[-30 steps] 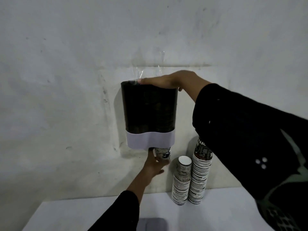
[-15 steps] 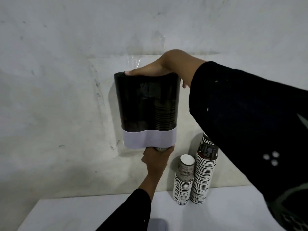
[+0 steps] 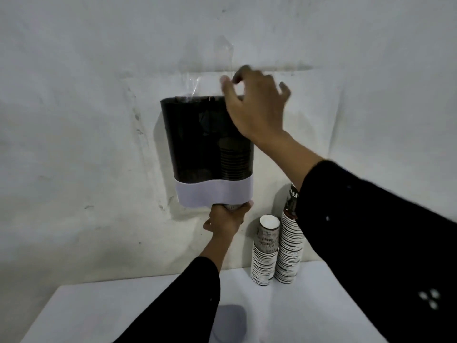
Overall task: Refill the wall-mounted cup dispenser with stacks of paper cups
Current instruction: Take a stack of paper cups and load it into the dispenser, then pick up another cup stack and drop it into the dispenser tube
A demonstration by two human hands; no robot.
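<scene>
dispenser on wall | two cup stacks on table, lower right

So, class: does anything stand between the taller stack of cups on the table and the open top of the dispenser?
Yes. The right hand hangs at the dispenser top, its sleeve crossing before the taller stack. The shorter stack stands beside it, not blocking.

We find the cup dispenser, dark-bodied with a white lower band, between the right hand above and the left hand below. Right of the left hand stand two upright paper cup stacks, touching.
</scene>
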